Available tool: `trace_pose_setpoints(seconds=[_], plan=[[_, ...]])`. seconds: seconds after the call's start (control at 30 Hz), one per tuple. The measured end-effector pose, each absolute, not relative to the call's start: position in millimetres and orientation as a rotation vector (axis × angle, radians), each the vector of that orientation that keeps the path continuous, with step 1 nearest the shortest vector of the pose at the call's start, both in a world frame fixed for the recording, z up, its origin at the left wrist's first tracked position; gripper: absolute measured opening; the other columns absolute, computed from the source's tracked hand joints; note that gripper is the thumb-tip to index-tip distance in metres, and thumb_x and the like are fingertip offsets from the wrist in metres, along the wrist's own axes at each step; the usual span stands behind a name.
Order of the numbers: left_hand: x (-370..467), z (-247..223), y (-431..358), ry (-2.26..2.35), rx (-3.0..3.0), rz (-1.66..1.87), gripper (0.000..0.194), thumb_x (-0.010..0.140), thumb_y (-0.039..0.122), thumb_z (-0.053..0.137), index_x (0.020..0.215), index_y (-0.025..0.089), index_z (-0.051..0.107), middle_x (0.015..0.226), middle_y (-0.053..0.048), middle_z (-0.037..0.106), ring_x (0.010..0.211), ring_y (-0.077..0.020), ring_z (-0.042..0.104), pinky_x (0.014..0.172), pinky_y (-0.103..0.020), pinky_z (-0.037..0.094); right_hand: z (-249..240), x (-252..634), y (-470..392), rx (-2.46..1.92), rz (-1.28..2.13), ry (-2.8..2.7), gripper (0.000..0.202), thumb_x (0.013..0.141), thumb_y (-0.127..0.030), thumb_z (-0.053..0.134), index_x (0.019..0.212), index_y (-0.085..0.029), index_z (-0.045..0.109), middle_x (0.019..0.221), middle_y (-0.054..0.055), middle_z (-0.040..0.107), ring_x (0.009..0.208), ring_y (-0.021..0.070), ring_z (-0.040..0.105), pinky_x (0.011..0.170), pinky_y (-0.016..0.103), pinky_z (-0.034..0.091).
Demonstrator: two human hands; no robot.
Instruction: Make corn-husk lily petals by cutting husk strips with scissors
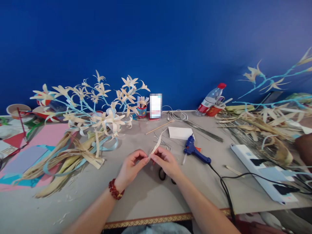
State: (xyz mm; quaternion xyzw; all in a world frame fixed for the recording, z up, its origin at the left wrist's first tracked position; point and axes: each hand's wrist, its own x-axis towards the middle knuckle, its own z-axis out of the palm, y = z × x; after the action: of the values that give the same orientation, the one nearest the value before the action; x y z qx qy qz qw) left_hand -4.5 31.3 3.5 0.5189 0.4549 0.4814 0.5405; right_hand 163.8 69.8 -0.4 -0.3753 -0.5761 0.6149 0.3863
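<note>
Both hands meet over the middle of the table, fingertips nearly touching. A thin pale husk strip (pixel 159 141) rises from between them, narrowing and curving up to the right. My left hand (pixel 133 165) pinches its lower end between thumb and fingers. Thumb and forefinger of my right hand (pixel 166 162) are closed on the strip just beside. Black-handled scissors (pixel 162 174) lie partly hidden beneath my right hand. To the right of it, a blue glue gun (pixel 195 150) rests by a white card (pixel 180 132).
Husk flowers on blue stems (pixel 114 122) spread at the left behind loose dried husks (pixel 65 159) and coloured paper (pixel 31 159). A phone (pixel 155 106), a bottle (pixel 209 101) and a red cup (pixel 215 109) stand near the wall. A power strip (pixel 255 174) with cables lies right.
</note>
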Motion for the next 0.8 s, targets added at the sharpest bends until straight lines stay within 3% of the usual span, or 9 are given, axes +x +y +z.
trace_pose_setpoints(seconds=[0.23, 0.5, 0.63, 0.8], plan=[[-6.0, 4.6, 33.8, 0.970, 1.030, 0.990, 0.018, 0.076, 0.031, 0.069, 0.076, 0.016, 0.060, 0.069, 0.001, 0.055, 0.063, -0.0100, 0.049, 0.062, -0.021, 0.038, -5.5, 164.5, 72.6, -0.971, 1.444, -1.697, 0.032, 0.084, -0.048, 0.059, 0.073, -0.018, 0.054, 0.062, -0.004, 0.051, 0.055, 0.0102, 0.047, 0.051, 0.020, 0.036], [0.0, 2.3, 28.3, 0.929, 0.989, 0.939, 0.022, 0.073, 0.033, 0.072, 0.075, 0.015, 0.059, 0.067, 0.000, 0.060, 0.058, -0.0094, 0.050, 0.057, -0.021, 0.041, 29.2, 201.6, 61.0, -1.254, 0.899, -1.759, 0.032, 0.093, -0.043, 0.044, 0.076, -0.018, 0.055, 0.064, 0.000, 0.054, 0.057, 0.0123, 0.050, 0.050, 0.021, 0.036], [2.7, -2.3, 24.3, 0.924, 1.016, 0.952, 0.021, 0.074, 0.032, 0.071, 0.075, 0.015, 0.059, 0.071, -0.002, 0.064, 0.061, -0.0097, 0.054, 0.059, -0.021, 0.042, 24.7, 222.8, 26.5, -1.512, 0.553, -2.027, 0.027, 0.090, -0.041, 0.050, 0.075, -0.019, 0.057, 0.062, 0.000, 0.056, 0.056, 0.0137, 0.050, 0.052, 0.023, 0.036], [5.7, -4.8, 21.2, 0.938, 1.073, 1.091, 0.015, 0.077, 0.029, 0.070, 0.077, 0.016, 0.063, 0.075, -0.003, 0.067, 0.071, -0.0128, 0.060, 0.065, -0.022, 0.044, -12.1, 217.9, -9.1, -1.653, 0.270, -2.158, 0.020, 0.083, -0.038, 0.060, 0.078, -0.020, 0.056, 0.074, 0.003, 0.061, 0.068, 0.0184, 0.058, 0.061, 0.026, 0.039]])
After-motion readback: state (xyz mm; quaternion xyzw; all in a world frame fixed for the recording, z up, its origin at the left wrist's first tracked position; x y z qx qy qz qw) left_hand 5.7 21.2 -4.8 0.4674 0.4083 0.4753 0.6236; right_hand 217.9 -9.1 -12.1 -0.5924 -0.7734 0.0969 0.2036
